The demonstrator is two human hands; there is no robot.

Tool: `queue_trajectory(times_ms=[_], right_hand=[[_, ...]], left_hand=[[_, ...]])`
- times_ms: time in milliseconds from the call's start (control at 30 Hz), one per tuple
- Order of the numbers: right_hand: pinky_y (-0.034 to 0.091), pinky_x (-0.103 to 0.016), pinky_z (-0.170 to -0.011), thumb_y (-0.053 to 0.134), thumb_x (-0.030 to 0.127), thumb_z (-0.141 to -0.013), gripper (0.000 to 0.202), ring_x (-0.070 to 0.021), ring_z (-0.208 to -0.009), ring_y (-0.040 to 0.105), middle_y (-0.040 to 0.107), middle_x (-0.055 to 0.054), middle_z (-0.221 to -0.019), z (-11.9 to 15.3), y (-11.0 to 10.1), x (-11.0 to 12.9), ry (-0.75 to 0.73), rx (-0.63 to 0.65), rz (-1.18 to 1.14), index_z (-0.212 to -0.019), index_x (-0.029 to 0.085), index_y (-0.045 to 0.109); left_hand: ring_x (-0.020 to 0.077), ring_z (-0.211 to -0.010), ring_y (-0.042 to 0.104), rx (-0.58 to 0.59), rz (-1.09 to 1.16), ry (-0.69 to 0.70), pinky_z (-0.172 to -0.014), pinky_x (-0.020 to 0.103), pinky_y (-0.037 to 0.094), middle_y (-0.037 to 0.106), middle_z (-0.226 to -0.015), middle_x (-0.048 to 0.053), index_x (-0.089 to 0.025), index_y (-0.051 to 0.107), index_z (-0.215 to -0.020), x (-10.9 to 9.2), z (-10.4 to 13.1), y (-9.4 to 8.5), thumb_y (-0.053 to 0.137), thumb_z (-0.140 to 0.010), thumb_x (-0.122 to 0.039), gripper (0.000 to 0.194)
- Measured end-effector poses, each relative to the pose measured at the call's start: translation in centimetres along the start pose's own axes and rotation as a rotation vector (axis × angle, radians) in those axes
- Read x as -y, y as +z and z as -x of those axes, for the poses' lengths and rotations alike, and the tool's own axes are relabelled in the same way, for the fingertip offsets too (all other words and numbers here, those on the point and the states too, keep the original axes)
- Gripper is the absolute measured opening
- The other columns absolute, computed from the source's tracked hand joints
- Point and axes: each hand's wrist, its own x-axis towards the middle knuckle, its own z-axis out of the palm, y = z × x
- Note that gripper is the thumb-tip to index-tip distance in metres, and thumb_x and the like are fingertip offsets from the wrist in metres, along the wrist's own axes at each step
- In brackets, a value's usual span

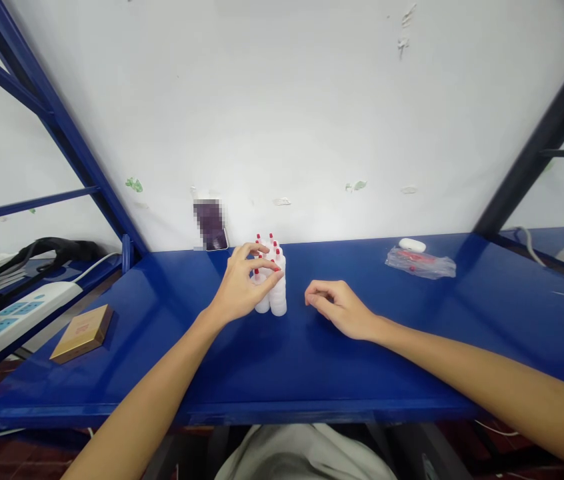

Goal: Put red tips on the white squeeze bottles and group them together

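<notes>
Small white squeeze bottles (278,303) with red tips stand upright in a tight cluster, several of them, on the blue table. Over this cluster my left hand (242,280) reaches from the left, its thumb and index finger pinched at the red tip of a front bottle. The other fingers stretch above the bottles behind and partly hide them. To the right, apart from the bottles, my right hand (339,307) rests on the table with its fingers curled closed. Whatever is inside those fingers, if anything, is hidden.
A phone (212,227), partly pixelated, leans against the wall. At the back right lie a white oval case (412,245) and a clear plastic bag (425,263) with red pieces. A gold box (83,333) sits left, near a power strip (27,310). Blue posts flank the table (312,380).
</notes>
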Motion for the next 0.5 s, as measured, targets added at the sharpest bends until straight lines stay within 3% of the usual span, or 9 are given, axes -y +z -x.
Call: queue_trajectory(times_ms=[167, 300, 400, 500], right_hand=[[0.03, -0.024, -0.053, 0.049, 0.028, -0.091, 0.022, -0.0101, -0.054, 0.039, 0.05, 0.004, -0.06, -0.1, -0.1, -0.3, -0.03, 0.0, 0.072, -0.076, 0.017, 0.059], [0.032, -0.024, -0.055, 0.049, 0.025, -0.089, 0.02, -0.0103, -0.053, 0.041, 0.052, 0.004, -0.059, -0.3, -0.2, -0.5, -0.028, -0.008, 0.141, -0.073, 0.017, 0.058], [0.031, -0.024, -0.053, 0.047, 0.024, -0.089, 0.022, -0.01, -0.051, 0.04, 0.049, 0.005, -0.056, -0.4, -0.2, -0.6, -0.014, -0.013, 0.173, -0.072, 0.017, 0.058], [0.033, -0.024, -0.054, 0.048, 0.029, -0.09, 0.026, -0.0099, -0.053, 0.041, 0.051, 0.004, -0.058, -0.6, 0.0, -0.5, -0.021, -0.015, 0.196, -0.069, 0.017, 0.059]], left_hand=[[0.0196, -0.1, 0.06, -0.205, 0.058, -0.011, -0.094, 0.037, 0.048, 0.063, -0.102, 0.006, -0.019, 0.071, -0.093, 0.0, -0.4, -0.6, 0.059, -0.09, -0.033, 0.019], [0.0133, -0.066, 0.058, -0.412, 0.2, -0.213, -0.068, 0.026, 0.048, 0.061, -0.07, 0.001, -0.016, 0.065, -0.075, 2.0, -1.1, -1.1, 0.051, -0.09, -0.029, 0.024], [0.0109, -0.05, 0.052, -0.382, 0.261, -0.411, -0.053, 0.023, 0.042, 0.054, -0.056, -0.002, -0.016, 0.058, -0.066, 4.5, -1.2, -1.0, 0.049, -0.086, -0.03, 0.026], [0.0116, -0.049, 0.054, -0.176, 0.095, -0.493, -0.053, 0.023, 0.041, 0.055, -0.055, -0.002, -0.016, 0.056, -0.066, 6.7, -0.5, -0.6, 0.045, -0.088, -0.035, 0.031]])
